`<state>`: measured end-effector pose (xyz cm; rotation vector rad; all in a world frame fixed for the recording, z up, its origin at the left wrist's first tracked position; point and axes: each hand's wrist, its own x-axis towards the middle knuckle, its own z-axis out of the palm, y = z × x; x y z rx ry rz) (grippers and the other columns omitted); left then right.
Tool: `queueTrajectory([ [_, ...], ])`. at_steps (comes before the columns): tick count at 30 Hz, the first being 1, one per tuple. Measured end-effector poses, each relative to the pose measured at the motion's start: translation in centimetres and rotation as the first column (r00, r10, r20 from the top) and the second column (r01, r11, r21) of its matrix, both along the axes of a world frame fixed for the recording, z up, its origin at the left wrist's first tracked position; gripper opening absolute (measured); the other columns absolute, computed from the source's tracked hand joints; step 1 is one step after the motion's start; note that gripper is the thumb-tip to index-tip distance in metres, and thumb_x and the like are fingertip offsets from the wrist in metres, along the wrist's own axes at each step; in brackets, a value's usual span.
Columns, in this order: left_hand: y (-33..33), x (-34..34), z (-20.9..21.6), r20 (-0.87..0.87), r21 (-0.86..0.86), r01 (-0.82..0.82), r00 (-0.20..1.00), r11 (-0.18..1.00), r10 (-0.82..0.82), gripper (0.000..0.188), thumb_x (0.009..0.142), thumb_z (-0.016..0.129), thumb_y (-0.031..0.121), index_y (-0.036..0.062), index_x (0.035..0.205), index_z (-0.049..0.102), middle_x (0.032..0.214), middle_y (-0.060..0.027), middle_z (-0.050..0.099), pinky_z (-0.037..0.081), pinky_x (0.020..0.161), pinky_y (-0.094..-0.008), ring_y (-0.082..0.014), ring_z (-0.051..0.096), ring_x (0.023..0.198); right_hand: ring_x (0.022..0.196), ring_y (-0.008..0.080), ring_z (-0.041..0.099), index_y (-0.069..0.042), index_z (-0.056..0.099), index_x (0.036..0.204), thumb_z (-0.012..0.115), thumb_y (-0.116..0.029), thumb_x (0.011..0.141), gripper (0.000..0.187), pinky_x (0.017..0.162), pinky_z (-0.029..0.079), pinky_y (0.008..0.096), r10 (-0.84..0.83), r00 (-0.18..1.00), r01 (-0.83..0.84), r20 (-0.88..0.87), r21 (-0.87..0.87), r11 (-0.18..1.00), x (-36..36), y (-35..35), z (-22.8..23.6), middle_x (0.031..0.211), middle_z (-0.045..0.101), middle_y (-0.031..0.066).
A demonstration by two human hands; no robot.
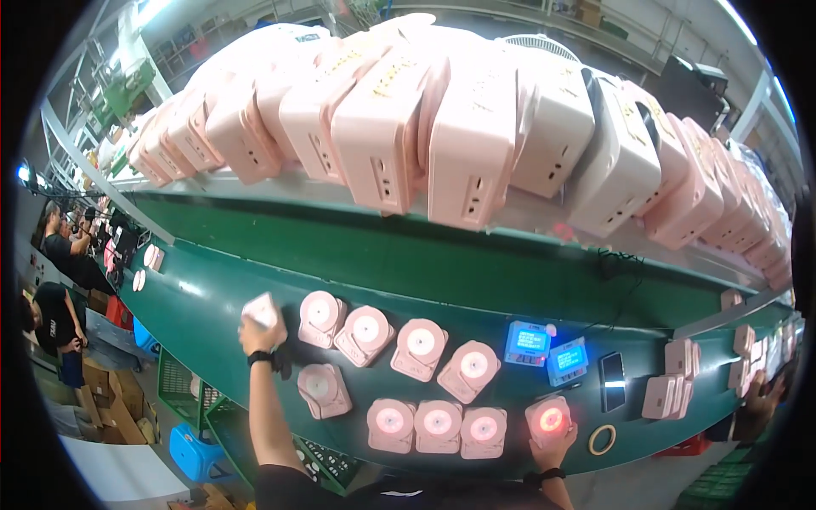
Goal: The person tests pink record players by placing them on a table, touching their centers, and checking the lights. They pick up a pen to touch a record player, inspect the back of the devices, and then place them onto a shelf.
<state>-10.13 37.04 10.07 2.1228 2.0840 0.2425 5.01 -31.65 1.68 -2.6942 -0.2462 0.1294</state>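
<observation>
At the left of the green bench, my left hand point(257, 337) is closed around a pale pink box-shaped device point(263, 309), slightly blurred. Lower right of centre, my right hand point(554, 448) grips another pink device point(544, 411) by its near side; a red light glows in its round disc. Between my hands several similar pink devices point(421, 340) lie disc side up in two rough rows. One more, a pink device with a greyer disc point(323, 391), lies near my left wrist.
Two blue-lit screen modules point(567, 361), a phone point(612, 382) and a tan ring point(602, 439) lie right of centre. Pink devices stand stacked point(667, 396) farther right. Large pink cases point(476, 144) line the shelf above. Green crates point(183, 382) are at lower left; other people work at both sides.
</observation>
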Motion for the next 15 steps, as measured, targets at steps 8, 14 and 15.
queueTrajectory([
  [8,2.6,12.1,2.6,-0.120,0.175,0.481,0.876,0.859,-0.466,0.086,0.048,0.085,0.060,0.0033,0.109,0.062,0.107,-0.0218,0.065,0.050,0.083,-0.0454,-0.0380,0.062,0.095,0.120,0.0347,0.045,-0.011,0.028,0.145,0.077,-0.024,0.069,0.091,0.099,0.039,0.0464,-0.061,0.875,0.472,-0.481,0.816,0.335,3.2,1.9,4.3,0.134,0.041,0.0183],
  [14,2.5,30.2,-1.4,-0.106,0.029,0.354,0.931,0.935,-0.349,0.066,0.066,0.077,0.049,0.0020,0.108,0.059,0.104,-0.0210,0.066,0.050,0.081,-0.0450,-0.0358,0.063,0.090,0.107,0.0262,0.055,-0.011,0.035,0.142,0.065,-0.031,0.081,0.071,0.080,0.050,0.0382,0.136,0.828,0.556,-0.544,0.763,-0.329,9.9,-0.8,4.1,0.127,0.051,0.0110],
  [15,3.0,31.1,-2.3,-0.113,0.017,0.323,0.941,0.946,-0.319,0.066,0.066,0.076,0.048,0.0019,0.110,0.058,0.105,-0.0208,0.066,0.050,0.082,-0.0447,-0.0355,0.063,0.090,0.104,0.0248,0.057,-0.011,0.036,0.141,0.063,-0.032,0.083,0.068,0.077,0.051,0.0368,0.110,0.845,0.528,-0.523,0.786,-0.321,11.3,-2.3,3.9,0.125,0.052,0.0098],
])
